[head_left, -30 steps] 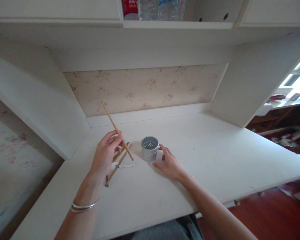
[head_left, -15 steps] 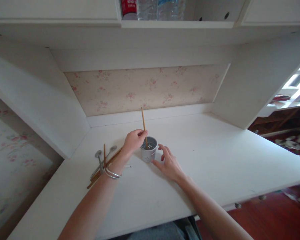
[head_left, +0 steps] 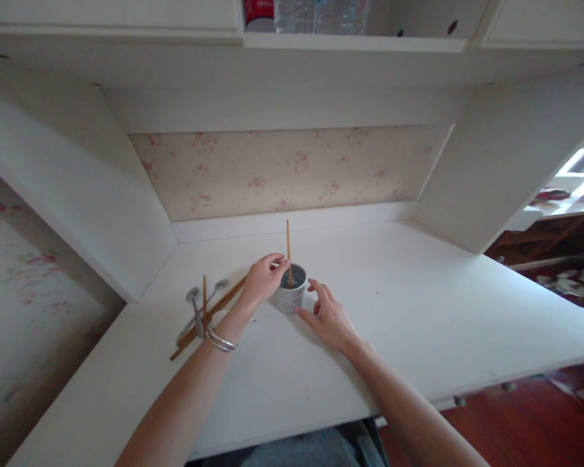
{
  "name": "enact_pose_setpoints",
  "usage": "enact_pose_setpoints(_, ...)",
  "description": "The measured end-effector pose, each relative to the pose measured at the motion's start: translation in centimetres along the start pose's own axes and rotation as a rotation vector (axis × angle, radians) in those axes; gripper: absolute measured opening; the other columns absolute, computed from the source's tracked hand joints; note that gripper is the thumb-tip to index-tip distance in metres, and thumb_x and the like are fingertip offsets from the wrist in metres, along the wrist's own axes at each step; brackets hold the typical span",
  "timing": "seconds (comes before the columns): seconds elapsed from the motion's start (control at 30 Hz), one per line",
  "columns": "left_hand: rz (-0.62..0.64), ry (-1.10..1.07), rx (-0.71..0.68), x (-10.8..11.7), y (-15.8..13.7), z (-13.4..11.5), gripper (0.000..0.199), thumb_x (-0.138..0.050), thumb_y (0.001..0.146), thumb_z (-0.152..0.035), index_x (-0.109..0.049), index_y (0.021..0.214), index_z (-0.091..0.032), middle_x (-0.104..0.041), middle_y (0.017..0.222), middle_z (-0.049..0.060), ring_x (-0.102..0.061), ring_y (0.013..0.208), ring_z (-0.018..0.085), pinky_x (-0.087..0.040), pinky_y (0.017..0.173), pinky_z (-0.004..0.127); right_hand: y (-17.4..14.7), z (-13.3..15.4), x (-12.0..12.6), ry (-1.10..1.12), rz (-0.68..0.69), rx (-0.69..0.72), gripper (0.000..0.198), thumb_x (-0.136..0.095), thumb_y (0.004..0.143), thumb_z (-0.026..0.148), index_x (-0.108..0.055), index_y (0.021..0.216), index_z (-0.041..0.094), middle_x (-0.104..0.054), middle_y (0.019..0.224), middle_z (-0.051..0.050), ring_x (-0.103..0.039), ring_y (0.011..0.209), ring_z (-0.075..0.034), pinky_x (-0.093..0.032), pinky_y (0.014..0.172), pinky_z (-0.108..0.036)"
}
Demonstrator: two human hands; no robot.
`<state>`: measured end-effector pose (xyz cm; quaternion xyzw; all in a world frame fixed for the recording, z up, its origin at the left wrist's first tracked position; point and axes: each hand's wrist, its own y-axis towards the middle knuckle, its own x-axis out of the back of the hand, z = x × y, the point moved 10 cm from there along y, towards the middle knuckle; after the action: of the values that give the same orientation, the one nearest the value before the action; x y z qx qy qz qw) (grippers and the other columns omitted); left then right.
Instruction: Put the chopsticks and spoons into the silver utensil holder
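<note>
A wooden chopstick (head_left: 289,240) stands nearly upright, its lower end inside a grey metal utensil holder (head_left: 291,301) with small holes in its base and side. My left hand (head_left: 267,279) pinches the chopstick just above the holder's rim. On the holder's right side, my right hand (head_left: 328,318) is open, thumb and fingers spread around it; whether they touch it I cannot tell. Left of my left forearm lie several more chopsticks (head_left: 187,344), mixed with metal spoons (head_left: 193,297). My left wrist partly hides that pile.
The white desk (head_left: 399,292) extends to the right. A floral back panel (head_left: 272,175) and an overhead shelf (head_left: 350,44) holding bottles (head_left: 294,16) close off the back and top. White side panels stand left and right.
The chopstick has gone lower into the holder and become more upright. My left hand has shifted slightly right and down with it; my right hand stays almost in place.
</note>
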<state>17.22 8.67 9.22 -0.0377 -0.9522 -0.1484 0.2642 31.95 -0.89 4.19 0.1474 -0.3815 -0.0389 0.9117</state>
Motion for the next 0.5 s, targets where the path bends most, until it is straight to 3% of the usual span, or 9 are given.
enact_pose_setpoints(0.17, 0.024, -0.275, 0.043, -0.8, -3.4, 1.2, 0.076, -0.070, 0.070, -0.050, -0.045, 0.134, -0.018, -0.050, 0.136, 0.013, -0.050, 0.121, 0.026, -0.040, 0.100, 0.036, 0.1, -0.3, 0.2, 0.056, -0.033, 0.006, 0.060, -0.054, 0.078, 0.023, -0.034, 0.134, 0.026, -0.055, 0.120, -0.007, -0.057, 0.064, -0.011, -0.047, 0.066, -0.030)
enact_pose_setpoints(0.3, -0.005, -0.385, 0.048, -2.1, -5.5, 1.6, 0.101, -0.080, 0.059, -0.042, -0.029, 0.142, -0.017, -0.045, 0.139, 0.015, -0.045, 0.127, 0.027, -0.032, 0.108, 0.039, -0.1, -1.2, 2.5, 0.183, -0.290, -0.092, 0.045, -0.048, 0.074, 0.015, -0.046, 0.119, 0.023, -0.059, 0.106, -0.003, -0.055, 0.060, -0.010, -0.047, 0.061, -0.026)
enact_pose_setpoints(0.4, -0.142, -0.224, 0.021, -1.7, -6.2, 1.4, 0.100, -0.079, 0.060, -0.039, -0.028, 0.143, -0.016, -0.044, 0.140, 0.017, -0.045, 0.127, 0.026, -0.034, 0.106, 0.038, -1.2, 0.3, 4.2, 0.280, -0.463, -0.145, 0.028, -0.049, 0.081, 0.023, -0.050, 0.108, 0.022, -0.060, 0.094, -0.002, -0.053, 0.058, -0.011, -0.043, 0.051, -0.023)
enact_pose_setpoints(0.5, -0.203, 0.067, -0.072, -1.3, -6.8, 0.0, 0.072, -0.071, 0.069, -0.032, -0.045, 0.131, -0.007, -0.063, 0.117, 0.015, -0.059, 0.108, 0.020, -0.047, 0.090, 0.026, -1.2, 5.6, 4.0, 0.281, -0.390, -0.043, 0.021, -0.050, 0.084, 0.027, -0.053, 0.104, 0.023, -0.063, 0.086, -0.002, -0.056, 0.060, -0.013, -0.043, 0.050, -0.022)
